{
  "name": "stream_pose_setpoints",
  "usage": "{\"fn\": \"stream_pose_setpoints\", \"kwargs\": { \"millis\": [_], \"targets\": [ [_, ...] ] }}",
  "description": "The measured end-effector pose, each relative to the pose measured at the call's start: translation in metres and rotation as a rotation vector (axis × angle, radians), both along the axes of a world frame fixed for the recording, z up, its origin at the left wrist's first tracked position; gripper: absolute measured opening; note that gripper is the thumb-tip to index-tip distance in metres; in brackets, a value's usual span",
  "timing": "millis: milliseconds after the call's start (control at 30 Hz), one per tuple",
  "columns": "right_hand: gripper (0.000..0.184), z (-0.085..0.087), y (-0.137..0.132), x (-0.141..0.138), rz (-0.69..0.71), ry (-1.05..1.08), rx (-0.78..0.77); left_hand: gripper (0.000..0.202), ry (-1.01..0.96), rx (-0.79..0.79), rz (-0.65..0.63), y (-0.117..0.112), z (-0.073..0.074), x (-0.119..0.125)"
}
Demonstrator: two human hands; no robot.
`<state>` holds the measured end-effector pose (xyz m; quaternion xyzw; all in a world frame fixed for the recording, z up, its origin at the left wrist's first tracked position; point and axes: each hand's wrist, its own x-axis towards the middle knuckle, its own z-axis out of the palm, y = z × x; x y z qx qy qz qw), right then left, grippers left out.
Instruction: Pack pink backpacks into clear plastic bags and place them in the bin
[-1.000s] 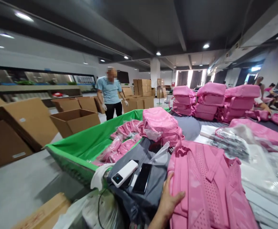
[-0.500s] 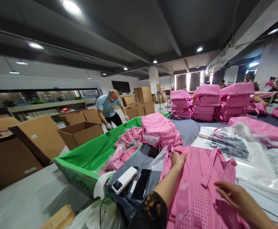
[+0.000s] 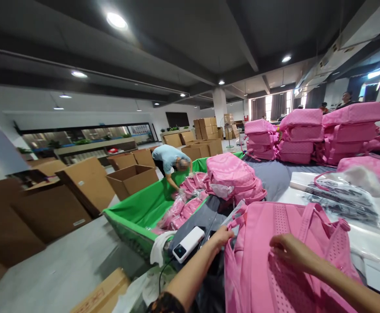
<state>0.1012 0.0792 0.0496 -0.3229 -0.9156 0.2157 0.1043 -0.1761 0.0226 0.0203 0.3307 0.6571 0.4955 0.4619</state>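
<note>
A pink backpack (image 3: 258,256) lies before me with its strap side up, showing dotted mesh and a top loop. My left hand (image 3: 222,238) is closed on the backpack's left edge, near a strap. Across the panel, my right hand (image 3: 289,250) has its fingers curled in at the edge of a dotted strap; the fingertips are partly hidden. A white power bank (image 3: 189,244) with a black cable sits left of the bag, close to my left forearm. Another pink backpack (image 3: 232,176) stands just beyond.
Stacked pink backpacks (image 3: 300,130) line the table's far side. Clear plastic bags (image 3: 342,200) lie at right. On the left is a green-lined bin (image 3: 134,217) with plastic-wrapped pink bags, where a co-worker (image 3: 170,158) bends over. Cardboard boxes (image 3: 131,180) stand behind.
My left hand has moved left and down along the backpack's edge. My right hand has moved in onto the panel, its fingers now curled. The co-worker has bent down into the bin.
</note>
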Motion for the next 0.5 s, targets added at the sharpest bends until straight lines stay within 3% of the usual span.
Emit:
{"fn": "stream_pose_setpoints", "kwargs": {
  "millis": [133,267,400,500],
  "targets": [
    [0.023,0.023,0.031,-0.059,0.038,0.029,0.161,0.022,-0.139,-0.018,0.016,0.033,-0.003,0.003],
    [0.035,0.027,0.057,-0.107,0.08,0.054,0.178,0.026,-0.16,0.059,0.123,0.054,0.0,0.002],
    [0.009,0.016,0.068,-0.143,0.099,0.056,0.091,0.03,-0.046,0.137,0.268,0.056,0.003,0.004],
    [0.006,0.012,0.072,-0.158,0.094,0.083,0.0,0.026,0.107,0.191,0.361,0.048,0.008,0.013]
  ]
}}
